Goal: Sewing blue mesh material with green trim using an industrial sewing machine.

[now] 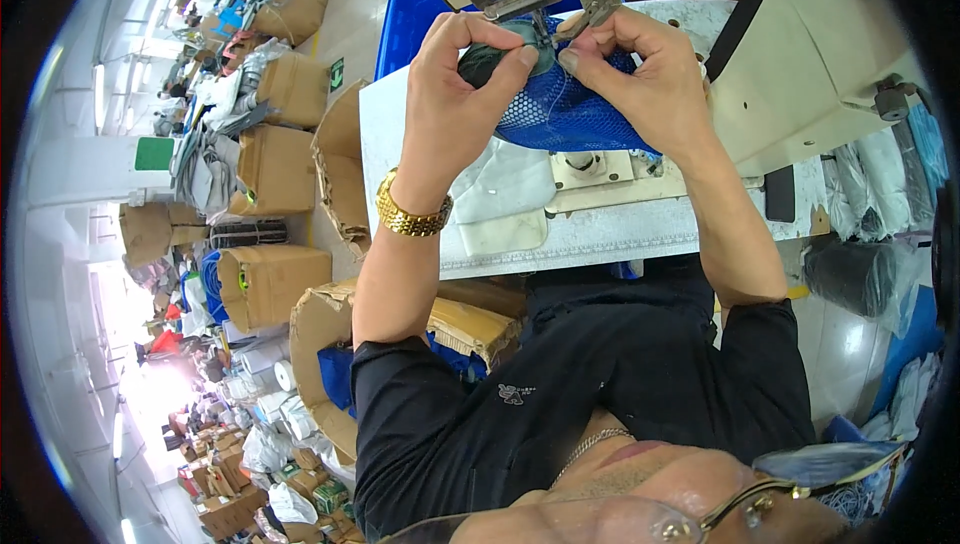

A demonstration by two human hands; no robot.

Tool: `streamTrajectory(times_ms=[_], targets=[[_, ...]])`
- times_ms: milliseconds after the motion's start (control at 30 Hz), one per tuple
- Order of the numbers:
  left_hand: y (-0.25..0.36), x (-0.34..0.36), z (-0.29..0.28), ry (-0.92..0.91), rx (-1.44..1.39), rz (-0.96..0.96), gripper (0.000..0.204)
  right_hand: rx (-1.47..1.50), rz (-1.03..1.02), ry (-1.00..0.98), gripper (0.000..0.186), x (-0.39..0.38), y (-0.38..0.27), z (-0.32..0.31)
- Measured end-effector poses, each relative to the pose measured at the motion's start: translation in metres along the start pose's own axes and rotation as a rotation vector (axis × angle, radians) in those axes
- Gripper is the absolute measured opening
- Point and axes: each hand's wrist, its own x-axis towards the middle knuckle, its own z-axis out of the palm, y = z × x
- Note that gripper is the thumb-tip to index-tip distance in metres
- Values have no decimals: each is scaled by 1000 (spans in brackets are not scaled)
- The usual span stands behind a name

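Blue mesh fabric (570, 122) hangs bunched over the arm of a cream sewing machine (820, 69), below its presser foot (543, 28). A dark green fabric piece (487, 63) lies against the mesh on the left. My left hand (462, 79) is closed, thumb and forefinger pinching the green piece close to the foot. On the other side, my right hand (645, 69) is closed too, its fingertips gathered at the mesh beside the foot. A thin pale thread runs down over the mesh between the hands. Whether the right fingertips also hold thread is too small to tell.
White cloth pieces (507, 189) lie on the white worktable (640, 246), left of the metal machine base. A blue bin (402, 29) stands behind the table. Open cardboard boxes (325, 344) crowd the left side. Plastic-wrapped bundles (850, 274) sit at the right.
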Motion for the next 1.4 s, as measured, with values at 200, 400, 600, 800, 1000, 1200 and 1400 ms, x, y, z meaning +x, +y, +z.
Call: streamTrajectory(times_ms=[200, 400, 600, 800, 1000, 1200, 1400], targets=[[4, 1, 13, 143, 172, 102, 14, -7, 31, -49, 15, 4, 1, -7], [8, -8, 30, 294, 221, 117, 14, -26, 36, -67, 14, 6, -2, -8], [4, -12, 45, 410, 319, 228, 14, -28, -11, -50, 14, 7, 5, -7], [2, -13, 50, 516, 339, 232, 14, -32, -76, -69, 11, 8, 4, -9], [8, -10, 40, 392, 272, 121, 15, -39, -114, -58, 14, 1, 0, -18], [-18, 29, -1, 136, -14, -154, 34, -186, -197, -141, 23, -3, -48, -48], [-31, 64, 6, -269, -224, -347, 38, -565, -297, 379, 28, -2, -102, -201]])
